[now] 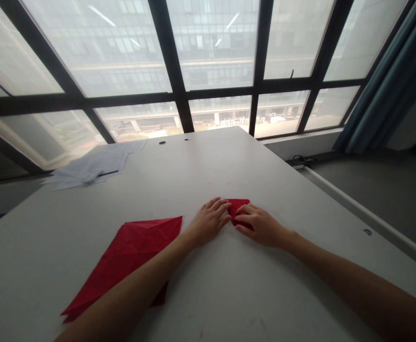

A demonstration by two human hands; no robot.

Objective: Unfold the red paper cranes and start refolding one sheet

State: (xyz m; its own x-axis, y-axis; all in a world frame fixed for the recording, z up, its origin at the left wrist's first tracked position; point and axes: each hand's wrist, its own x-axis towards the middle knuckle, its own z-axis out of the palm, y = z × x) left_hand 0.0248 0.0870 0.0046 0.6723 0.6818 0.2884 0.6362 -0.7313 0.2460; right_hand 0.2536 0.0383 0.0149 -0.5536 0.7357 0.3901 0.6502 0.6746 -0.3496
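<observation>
A small folded piece of red paper (237, 205) lies on the white table, partly hidden under my fingers. My left hand (211, 219) rests flat at its left edge, fingers stretched out and the fingertips touching it. From the right, my right hand (260, 223) lies over the paper, its fingers apart and pressing on the surface. Left of my hands is a larger creased red sheet (122, 259), folded in layers; my left forearm crosses above it and hides its lower right part.
The white table (208, 171) reaches toward large dark-framed windows. White papers (87, 166) with a dark pen (107, 173) lie at its far left. A small dark object (367, 232) sits near the right edge. A blue curtain (379, 99) hangs at the right.
</observation>
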